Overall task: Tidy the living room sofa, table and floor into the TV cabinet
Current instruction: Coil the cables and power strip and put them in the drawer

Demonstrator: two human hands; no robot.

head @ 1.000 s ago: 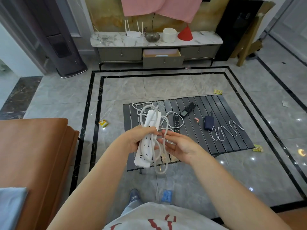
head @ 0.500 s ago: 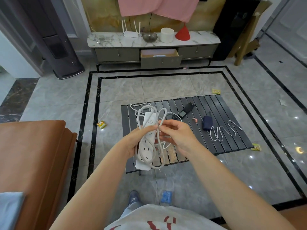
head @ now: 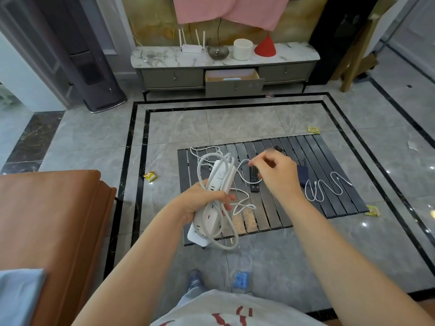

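A white power strip (head: 213, 198) with its thick cord (head: 227, 234) looped around it is held tight in the left hand (head: 202, 203), with the fingers curled round the middle. Just to the right of that hand, the right hand (head: 276, 171) is raised, and a thin white cable (head: 242, 198) is pinched between its thumb and fingertips. Under the right hand, a black remote (head: 254, 178) is lying on the dark slatted table (head: 329, 198). To the right of that hand, a dark blue power bank (head: 303, 172) and a curly white charging cable (head: 324, 188) are seen. Far past both hands, the TV cabinet (head: 174, 77) is seen with its middle drawer (head: 234, 83) pulled open.
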